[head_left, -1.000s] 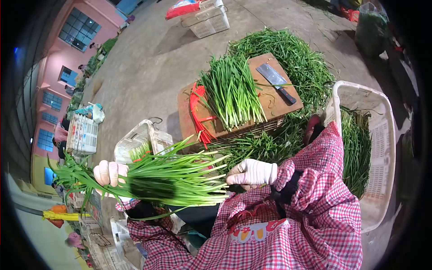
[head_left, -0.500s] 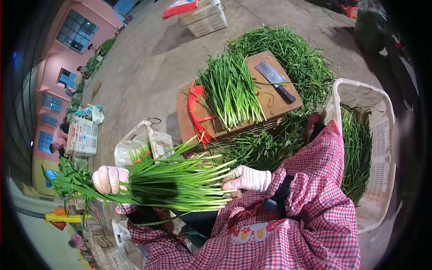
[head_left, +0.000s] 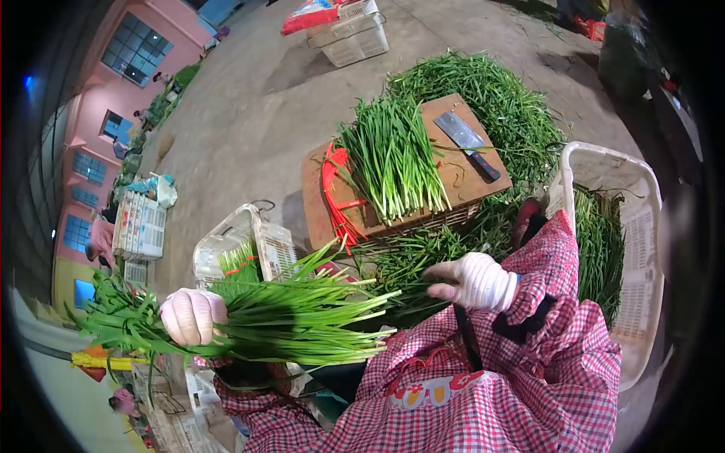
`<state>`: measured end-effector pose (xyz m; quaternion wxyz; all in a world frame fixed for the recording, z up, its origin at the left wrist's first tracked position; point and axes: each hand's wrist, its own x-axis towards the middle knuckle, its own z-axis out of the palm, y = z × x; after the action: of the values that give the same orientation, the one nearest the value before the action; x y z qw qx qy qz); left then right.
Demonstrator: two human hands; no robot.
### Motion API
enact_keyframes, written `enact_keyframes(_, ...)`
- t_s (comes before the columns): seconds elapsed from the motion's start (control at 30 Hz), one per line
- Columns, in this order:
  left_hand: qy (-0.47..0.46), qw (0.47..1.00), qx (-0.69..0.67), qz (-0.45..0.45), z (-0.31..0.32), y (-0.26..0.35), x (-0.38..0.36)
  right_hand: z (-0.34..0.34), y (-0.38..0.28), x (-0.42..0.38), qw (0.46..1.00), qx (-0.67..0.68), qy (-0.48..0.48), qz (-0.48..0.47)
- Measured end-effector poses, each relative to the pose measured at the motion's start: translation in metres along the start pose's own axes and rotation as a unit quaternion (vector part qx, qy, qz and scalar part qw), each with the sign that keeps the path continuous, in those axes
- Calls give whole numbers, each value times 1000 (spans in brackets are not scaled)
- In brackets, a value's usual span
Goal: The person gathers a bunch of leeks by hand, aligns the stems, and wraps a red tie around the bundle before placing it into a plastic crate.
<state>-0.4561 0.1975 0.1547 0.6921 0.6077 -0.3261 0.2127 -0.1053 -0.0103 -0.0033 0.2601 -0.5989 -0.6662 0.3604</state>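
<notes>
My left hand (head_left: 194, 317), in a pale striped glove, is closed round a bunch of garlic chives (head_left: 306, 321). The bunch lies sideways, leaves to the left and pale stem ends to the right. Gloved in the same way, my right hand (head_left: 479, 281) hovers empty to the right of the stem ends, with thumb and fingers apart. Beyond the hands, a wooden board (head_left: 317, 211) carries a pile of chives (head_left: 396, 158), a bundle of red ties (head_left: 334, 196) and a cleaver (head_left: 464, 136) with a black handle.
Loose greens (head_left: 491, 98) are heaped behind and below the board. A white basket (head_left: 642, 264) of chives stands at the right; another basket (head_left: 279, 245) at the left holds tied bunches. A farther crate (head_left: 355, 45) stands on the concrete floor. Other people sit along the left wall.
My right hand has come off the stem ends and moved right and slightly up, its fingers opening. My left hand still holds the bunch, a little lower in view.
</notes>
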Motion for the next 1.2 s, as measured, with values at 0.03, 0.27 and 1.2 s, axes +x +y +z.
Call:
enact_keyframes(0.03,-88,996,-10,-18,-8,0,5,-1,-13,4,997,70,-6,-8)
enact_keyframes(0.27,-154,985,-48,-63,3,-14,28,56,-31,43,878,428,-176,123)
enact_keyframes(1.2,-169,977,-42,-121,36,30,52,43,66,56,956,-265,-127,-6)
